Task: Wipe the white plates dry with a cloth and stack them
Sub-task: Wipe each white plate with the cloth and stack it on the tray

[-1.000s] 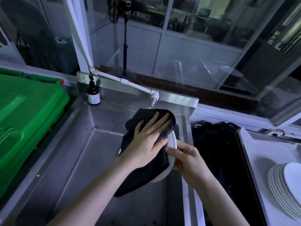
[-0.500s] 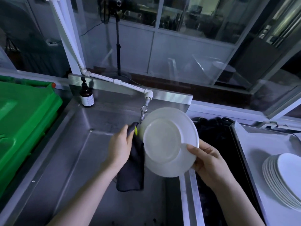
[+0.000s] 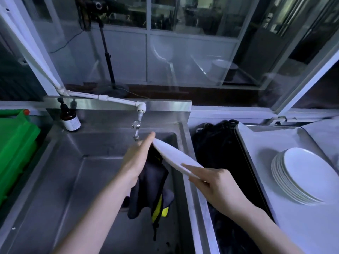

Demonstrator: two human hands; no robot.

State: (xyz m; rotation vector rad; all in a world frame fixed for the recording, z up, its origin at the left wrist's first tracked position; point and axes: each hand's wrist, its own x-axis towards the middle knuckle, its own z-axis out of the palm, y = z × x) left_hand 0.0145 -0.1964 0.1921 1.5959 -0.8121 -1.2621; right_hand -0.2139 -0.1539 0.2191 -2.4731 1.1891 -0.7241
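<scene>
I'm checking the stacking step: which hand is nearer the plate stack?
Right. The right hand is left of the plate stack; the left hand is farther left, over the sink.

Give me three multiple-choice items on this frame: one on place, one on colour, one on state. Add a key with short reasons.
1. Where is the stack?
A. on the green bin
B. on the window ledge
C. on the tray at right

2. What is the accent colour on the cloth?
A. yellow
B. red
C. white

3. The plate in the right hand is:
A. lying flat
B. tilted, nearly edge-on to the camera
C. broken in two

Key:
1 C, the stack sits on the tray to the right.
2 A, yellow patches show on the dark cloth hanging from the left hand.
3 B, the right hand pinches its rim and it slants up toward the left hand.
</scene>
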